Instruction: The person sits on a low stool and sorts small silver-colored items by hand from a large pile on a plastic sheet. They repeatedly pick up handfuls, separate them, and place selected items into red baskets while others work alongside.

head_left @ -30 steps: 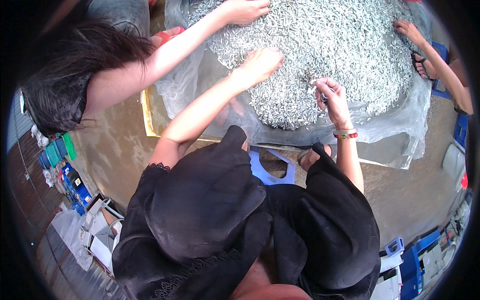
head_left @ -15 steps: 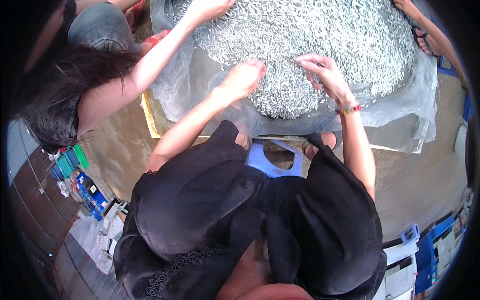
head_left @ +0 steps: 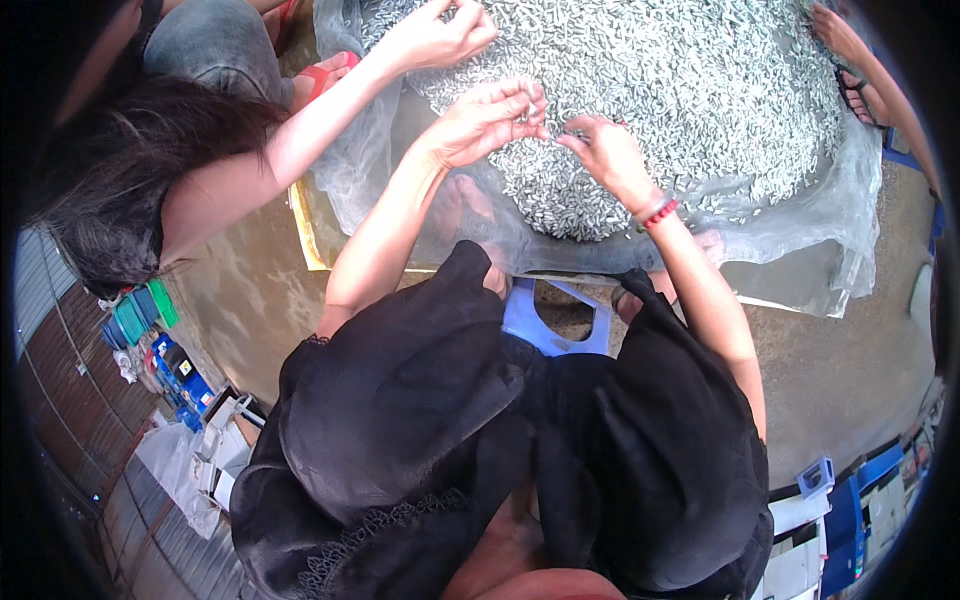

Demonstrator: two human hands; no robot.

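A broad heap of small, slender silvery pieces [head_left: 680, 90], which look like little fish, lies on a translucent mesh sheet [head_left: 790, 225]. My left hand [head_left: 482, 125] is above the near left part of the heap, its fingers bent and pinched together. Close to its right, my right hand [head_left: 610, 160] has thumb and fingertips pressed together, pointing toward the left fingertips. Something tiny may be between the two pinches, but it is too small to make out. A red bracelet [head_left: 657, 212] circles my right wrist.
A person's arm [head_left: 320, 130] reaches over the heap from the left; another person's hand [head_left: 838, 35] is at the far right. A blue plastic stool [head_left: 530, 322] stands between my feet. Bins and boxes [head_left: 185, 375] line the left side.
My hands have come closer together, the left moving up and right, the right moving left and closing its fingers. The neighbour's hand at the left has lifted from the heap, fingers curled.
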